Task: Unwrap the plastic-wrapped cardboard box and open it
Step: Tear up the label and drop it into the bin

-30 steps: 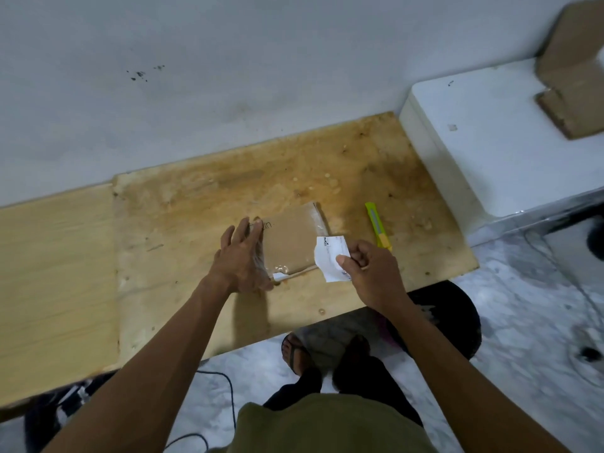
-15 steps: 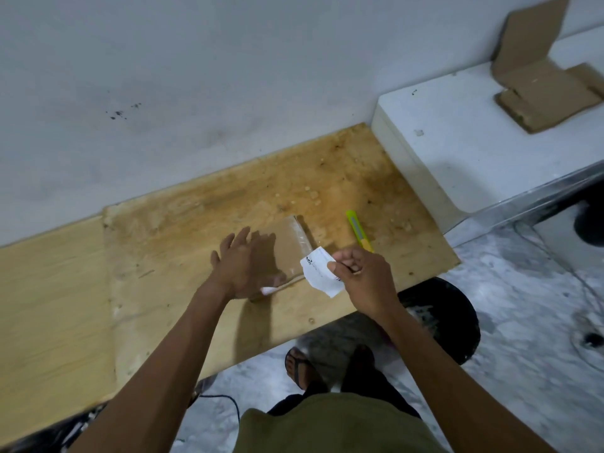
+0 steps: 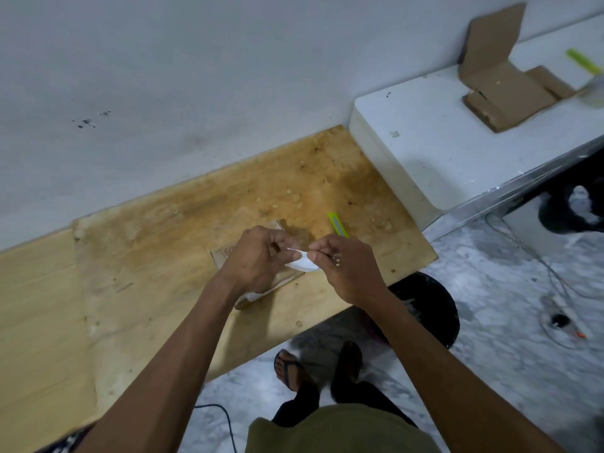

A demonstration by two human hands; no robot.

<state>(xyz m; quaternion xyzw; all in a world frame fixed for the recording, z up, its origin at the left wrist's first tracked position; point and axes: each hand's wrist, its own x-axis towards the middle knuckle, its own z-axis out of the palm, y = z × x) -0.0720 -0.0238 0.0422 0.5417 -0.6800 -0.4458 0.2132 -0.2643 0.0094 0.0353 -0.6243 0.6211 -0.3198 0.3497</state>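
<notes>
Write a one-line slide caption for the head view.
Both hands, left and right, pinch a white paper label above the flat cardboard box.

Light is dim and even, with a cool grey cast on the wall [image 3: 196,76]. Soft shadows fall on the wooden desk [image 3: 163,230] beneath the left hand [image 3: 258,259] and right hand [image 3: 346,269], and below the forearms. The metal edge [image 3: 510,184] of the white slab [image 3: 457,138] carries a pale gleam. Wide-angle bending curves the desk edge and wall line. The right border is smeared and soft.
</notes>
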